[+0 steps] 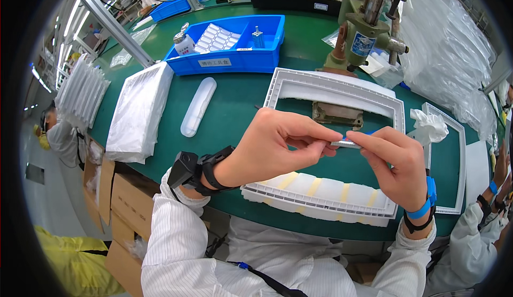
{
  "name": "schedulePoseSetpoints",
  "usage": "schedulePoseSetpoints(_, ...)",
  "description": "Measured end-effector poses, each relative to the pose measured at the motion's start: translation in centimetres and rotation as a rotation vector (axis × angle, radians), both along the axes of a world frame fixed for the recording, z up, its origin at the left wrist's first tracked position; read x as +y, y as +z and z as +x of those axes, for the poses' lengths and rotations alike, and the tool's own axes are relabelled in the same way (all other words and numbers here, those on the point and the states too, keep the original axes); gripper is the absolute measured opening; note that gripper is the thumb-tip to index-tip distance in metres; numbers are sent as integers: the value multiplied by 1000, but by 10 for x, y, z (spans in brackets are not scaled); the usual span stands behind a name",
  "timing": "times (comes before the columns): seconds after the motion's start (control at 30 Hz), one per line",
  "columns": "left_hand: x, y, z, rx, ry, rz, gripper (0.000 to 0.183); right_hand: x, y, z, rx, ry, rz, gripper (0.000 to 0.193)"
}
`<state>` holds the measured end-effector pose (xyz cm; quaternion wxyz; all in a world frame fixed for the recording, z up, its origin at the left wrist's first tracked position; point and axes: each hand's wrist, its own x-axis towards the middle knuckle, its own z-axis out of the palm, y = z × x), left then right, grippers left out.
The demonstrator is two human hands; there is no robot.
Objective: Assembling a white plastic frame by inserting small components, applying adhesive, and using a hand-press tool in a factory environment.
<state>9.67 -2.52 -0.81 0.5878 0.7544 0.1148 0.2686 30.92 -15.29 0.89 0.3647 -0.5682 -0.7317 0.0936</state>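
My left hand [283,142] is closed in a pinch, thumb against index finger, above the middle of a white rectangular frame [342,85]. Facing it, my right hand [394,160] pinches too, the fingertips of both almost meeting. A small whitish piece [346,144] with a hint of blue shows between them; its kind is too small to make out. The frame lies on the green table [235,102], its near side [320,198] lined with white foam and yellow tape strips. My hands hide parts of its left and right sides.
Behind the frame stands a green press [359,35]. A blue tray [224,62] holds a bottle and white labels. Left lie a clear plastic case [199,107] and a wrapped white stack [140,110]. Right are crumpled white tissue [428,126] and another white frame [460,163]. A co-worker's hands show far right.
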Motion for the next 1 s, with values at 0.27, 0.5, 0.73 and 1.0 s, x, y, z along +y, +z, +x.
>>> schedulePoseSetpoints(0.27,-3,-2,2,2,43,37,20,-3,-4,-7,-61,-24,29,29)
schedulePoseSetpoints(0.5,-11,-12,7,8,15,142,16,-4,-13,-21,14,-34,8,22)
schedulePoseSetpoints(0.73,-14,-10,5,24,-76,-96,14,-1,-18,-18,-177,134,267,25)
schedulePoseSetpoints(1.0,-18,2,-3,104,-188,-484,12,-6,-15,-14,-336,264,429,35)
